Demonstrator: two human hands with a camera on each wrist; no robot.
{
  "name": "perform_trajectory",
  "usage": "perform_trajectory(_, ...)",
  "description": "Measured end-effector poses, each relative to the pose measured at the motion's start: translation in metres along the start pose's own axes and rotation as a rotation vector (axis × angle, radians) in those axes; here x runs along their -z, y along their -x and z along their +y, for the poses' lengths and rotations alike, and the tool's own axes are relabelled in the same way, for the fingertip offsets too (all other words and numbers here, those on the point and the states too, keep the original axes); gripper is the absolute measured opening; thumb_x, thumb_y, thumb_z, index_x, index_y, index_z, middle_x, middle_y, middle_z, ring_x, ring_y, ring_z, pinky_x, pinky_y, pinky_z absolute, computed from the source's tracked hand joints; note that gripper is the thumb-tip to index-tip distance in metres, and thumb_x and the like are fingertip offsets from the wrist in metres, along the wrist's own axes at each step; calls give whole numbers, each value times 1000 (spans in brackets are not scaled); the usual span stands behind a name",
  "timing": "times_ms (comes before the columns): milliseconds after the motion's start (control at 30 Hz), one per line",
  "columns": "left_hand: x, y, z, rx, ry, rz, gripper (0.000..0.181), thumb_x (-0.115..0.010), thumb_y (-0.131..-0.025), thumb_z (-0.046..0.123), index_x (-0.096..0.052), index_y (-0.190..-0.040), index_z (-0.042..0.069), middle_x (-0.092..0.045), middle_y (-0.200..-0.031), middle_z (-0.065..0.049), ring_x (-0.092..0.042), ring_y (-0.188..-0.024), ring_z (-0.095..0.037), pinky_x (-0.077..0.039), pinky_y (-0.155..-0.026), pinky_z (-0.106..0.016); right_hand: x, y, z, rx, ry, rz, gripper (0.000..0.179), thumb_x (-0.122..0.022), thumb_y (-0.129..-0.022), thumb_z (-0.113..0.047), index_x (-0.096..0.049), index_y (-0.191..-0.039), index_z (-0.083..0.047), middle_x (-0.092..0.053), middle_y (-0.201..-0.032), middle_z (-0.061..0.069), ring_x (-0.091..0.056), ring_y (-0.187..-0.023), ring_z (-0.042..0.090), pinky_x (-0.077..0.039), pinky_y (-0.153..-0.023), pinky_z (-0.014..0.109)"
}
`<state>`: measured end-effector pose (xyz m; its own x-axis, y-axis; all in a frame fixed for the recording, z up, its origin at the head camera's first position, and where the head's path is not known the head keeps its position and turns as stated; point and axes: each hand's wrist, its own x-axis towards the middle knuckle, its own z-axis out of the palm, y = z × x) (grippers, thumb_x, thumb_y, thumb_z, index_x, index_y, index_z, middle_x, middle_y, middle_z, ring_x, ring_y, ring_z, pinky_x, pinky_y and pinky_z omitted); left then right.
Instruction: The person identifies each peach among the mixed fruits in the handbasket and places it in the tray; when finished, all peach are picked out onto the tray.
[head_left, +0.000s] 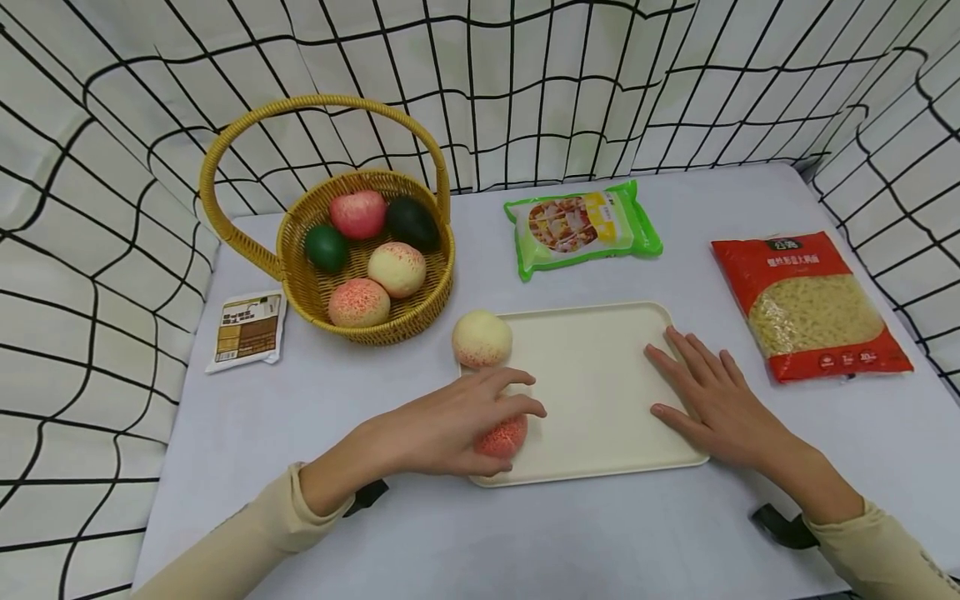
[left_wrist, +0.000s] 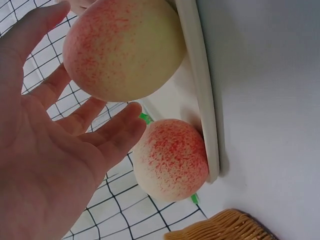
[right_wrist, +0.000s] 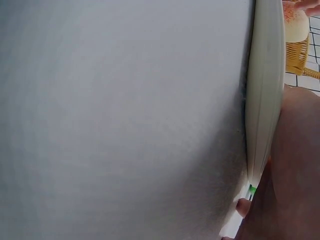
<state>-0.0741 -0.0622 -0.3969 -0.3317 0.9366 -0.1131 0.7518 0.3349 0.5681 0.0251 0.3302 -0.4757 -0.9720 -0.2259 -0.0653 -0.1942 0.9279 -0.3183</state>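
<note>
A cream rectangular tray (head_left: 592, 375) lies on the white table. A red-speckled peach (head_left: 506, 437) sits at its near left end, under my left hand (head_left: 457, 425). In the left wrist view, the fingers of that hand spread loosely around the same peach (left_wrist: 125, 50), with the thumb apart from its surface. A paler peach (head_left: 482, 339) rests on the tray's far left corner, beyond the hand. My right hand (head_left: 708, 400) lies over the tray's right edge with its fingers stretched out. Only part of this hand shows beside the tray rim (right_wrist: 265, 95) in the right wrist view.
A wicker basket (head_left: 420, 321) with a tall handle stands back left, holding several fruits and a green egg-shaped item (head_left: 326, 248). Left of it lies a small brown-and-white packet (head_left: 247, 329). A green food bag (head_left: 585, 227) is behind the tray, a red pasta bag (head_left: 813, 308) right. Black-grid netting encloses the table.
</note>
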Motion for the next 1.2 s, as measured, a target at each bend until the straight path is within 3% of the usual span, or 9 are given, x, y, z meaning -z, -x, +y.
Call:
perform_trajectory(400, 11, 0, -1, 35, 61, 43, 49, -78, -97, 32, -61, -143, 22, -46, -162, -9, -45, -151, -29, -45, -122, -49, 0, 2, 0, 0, -3, 4, 88, -67, -99, -49, -20, -171, -30, -8, -182, 10, -12, -165, 43, -7, -129, 76)
perform_trajectory(533, 15, -2, -4, 21, 78, 63, 46, -76, -99, 32, -63, -141, 22, -50, -159, -7, -47, -150, -28, -46, -121, -48, 0, 2, 1, -1, -4, 6, 88, -67, -99, -49, -20, -171, -30, -8, -182, 10, -12, -165, 43, -7, -128, 76)
perform_trajectory(933, 34, 2, -13, 5, 36, 200, 37, -77, -99, 30, -69, -134, 22, -60, -148, 3, -54, -141, -17, -50, -116, -40, 0, 2, 1, 7, -6, 11, 87, -66, -100, -48, -21, -172, -29, -7, -182, 9, -12, -165, 42, -6, -129, 75)
perform_trajectory(1100, 45, 6, -16, 10, 30, 220, 40, -81, -96, 28, -69, -134, 21, -61, -146, 3, -57, -135, -15, -53, -110, -38, 1, 1, 0, 0, -5, 5, 88, -68, -99, -48, -21, -171, -30, -8, -182, 9, -12, -165, 42, -8, -128, 76)
perform_trajectory(1200, 52, 8, -17, 4, 14, 235, 41, -82, -95, 27, -70, -134, 21, -62, -146, 1, -58, -135, -17, -52, -113, -40, 2, 0, -1, -7, -11, 0, 88, -68, -99, -48, -22, -171, -30, -8, -182, 9, -12, -165, 42, -9, -128, 76)
